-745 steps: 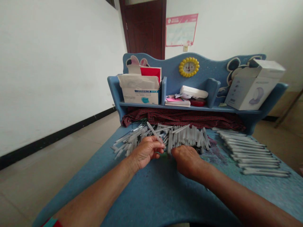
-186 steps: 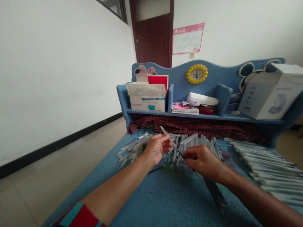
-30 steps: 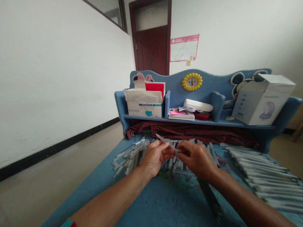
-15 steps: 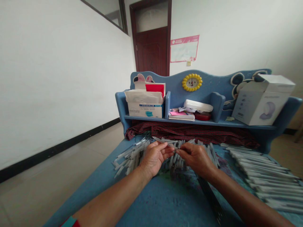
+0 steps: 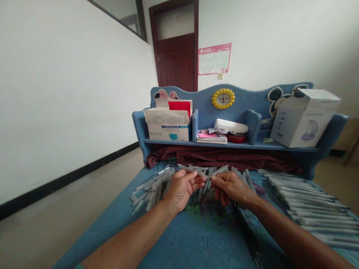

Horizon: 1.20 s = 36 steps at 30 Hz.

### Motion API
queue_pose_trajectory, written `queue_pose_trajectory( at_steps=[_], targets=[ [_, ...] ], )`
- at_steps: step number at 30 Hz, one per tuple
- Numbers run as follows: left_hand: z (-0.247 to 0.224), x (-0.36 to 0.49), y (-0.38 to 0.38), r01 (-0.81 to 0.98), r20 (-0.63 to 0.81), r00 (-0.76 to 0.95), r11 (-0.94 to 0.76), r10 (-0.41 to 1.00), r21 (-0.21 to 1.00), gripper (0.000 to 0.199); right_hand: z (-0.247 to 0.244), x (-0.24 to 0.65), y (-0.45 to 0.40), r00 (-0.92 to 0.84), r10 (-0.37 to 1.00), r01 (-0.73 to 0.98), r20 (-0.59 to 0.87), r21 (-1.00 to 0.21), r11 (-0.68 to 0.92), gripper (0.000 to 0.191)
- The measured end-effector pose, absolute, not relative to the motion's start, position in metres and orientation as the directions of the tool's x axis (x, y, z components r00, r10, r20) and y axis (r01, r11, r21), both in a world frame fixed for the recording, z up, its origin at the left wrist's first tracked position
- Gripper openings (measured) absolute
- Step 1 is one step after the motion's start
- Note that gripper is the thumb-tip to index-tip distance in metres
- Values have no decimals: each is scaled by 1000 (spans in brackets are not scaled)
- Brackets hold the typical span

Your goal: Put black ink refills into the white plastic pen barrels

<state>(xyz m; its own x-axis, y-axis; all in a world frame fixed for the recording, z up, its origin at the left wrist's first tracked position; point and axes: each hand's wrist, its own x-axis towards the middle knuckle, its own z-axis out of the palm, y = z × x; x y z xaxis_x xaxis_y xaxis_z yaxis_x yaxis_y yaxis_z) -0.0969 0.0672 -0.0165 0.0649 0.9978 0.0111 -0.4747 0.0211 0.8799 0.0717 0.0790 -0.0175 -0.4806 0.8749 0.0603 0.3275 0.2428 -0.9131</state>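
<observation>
My left hand (image 5: 183, 186) is closed on a slim translucent grey pen barrel (image 5: 183, 167), which slants down to the right between its thumb and fingers. Close beside it, my right hand (image 5: 234, 188) pinches the barrel's right end with thumb and forefinger; any small part there is hidden. Under and around both hands lies a loose pile of similar barrels (image 5: 153, 190). Thin black rods (image 5: 246, 231), which look like pen refills, lie in a bundle below my right wrist. Further right, pens with dark ends (image 5: 316, 207) are laid side by side in a long row.
The blue tabletop (image 5: 179, 239) has a raised shelf (image 5: 179, 142) at its back. On it stand a mask box (image 5: 168, 130), papers (image 5: 211, 139), a red tin (image 5: 236, 138) and a white carton (image 5: 305, 119). A checked cloth (image 5: 224, 155) lies beneath the shelf.
My right hand's lower fingers have loosened and hang further down, while its thumb and forefinger stay at the barrel's end. My left hand keeps its hold. The whole view has shifted slightly.
</observation>
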Motion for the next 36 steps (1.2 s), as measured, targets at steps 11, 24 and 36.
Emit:
queue_pose_trajectory(
  at_steps=[11, 24, 36],
  targets=[
    [-15, -94, 66, -468, 16, 93, 30, 996, 883, 10, -16, 75, 81, -455, 888, 277, 64, -938, 209, 36],
    [-14, -89, 63, -466, 7, 133, 56, 991, 883, 20, -17, 85, 77, -414, 907, 234, 79, -953, 190, 36],
    [-13, -79, 58, -415, 6, 221, 89, 975, 905, 20, -29, 100, 61, -386, 923, 161, 7, -984, 75, 40]
  ],
)
